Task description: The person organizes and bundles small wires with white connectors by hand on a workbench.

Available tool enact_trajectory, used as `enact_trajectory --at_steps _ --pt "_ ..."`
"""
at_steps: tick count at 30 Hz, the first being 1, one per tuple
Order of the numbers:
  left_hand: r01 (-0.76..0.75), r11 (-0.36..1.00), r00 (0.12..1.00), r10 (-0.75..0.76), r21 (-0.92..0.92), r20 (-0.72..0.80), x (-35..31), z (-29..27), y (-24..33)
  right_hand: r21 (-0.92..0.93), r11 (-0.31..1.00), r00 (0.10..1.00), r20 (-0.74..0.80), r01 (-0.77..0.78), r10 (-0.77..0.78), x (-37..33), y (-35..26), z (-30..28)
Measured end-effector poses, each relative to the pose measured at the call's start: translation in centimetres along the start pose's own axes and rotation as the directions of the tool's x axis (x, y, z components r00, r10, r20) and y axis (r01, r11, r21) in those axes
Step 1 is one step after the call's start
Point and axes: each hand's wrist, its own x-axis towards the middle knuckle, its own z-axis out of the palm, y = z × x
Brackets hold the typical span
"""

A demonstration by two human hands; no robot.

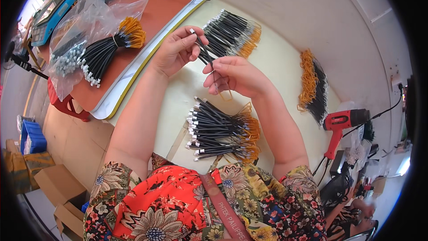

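Observation:
Both hands hold a short black sleeved cable (204, 52) above the table. My left hand (177, 51) pinches it just below its white connector, which points up and away from me. Lower down, the fingers of my right hand (232, 75) close round it, and a thin orange wire loop hangs out beneath them. Behind the hands lies a row of similar cables (229, 31), their orange ends to the right. Nearer to me is a loose pile of cables (218, 129), white connectors to the left and orange loops to the right.
A cable bundle (107, 51) and a clear plastic bag (73, 49) lie on the red-brown surface (165, 4) at left, near a blue scale (51, 15). More cables (315, 87) lie along the wall at right, beside a red heat gun (341, 127). Cardboard boxes (60, 185) stand at lower left.

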Motion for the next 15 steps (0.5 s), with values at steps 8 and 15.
enact_trajectory --at_steps 8,15 --pt "-0.003 1.000 0.998 0.004 0.009 -0.059 0.04 0.14 0.07 -0.077 0.996 0.991 -0.120 0.052 -0.061 0.57 0.69 -0.31" --pt "-0.043 0.995 0.984 0.058 0.092 -0.170 0.54 0.12 -0.27 -0.384 0.916 0.873 -0.401 0.116 -0.278 0.93 1.13 0.59"
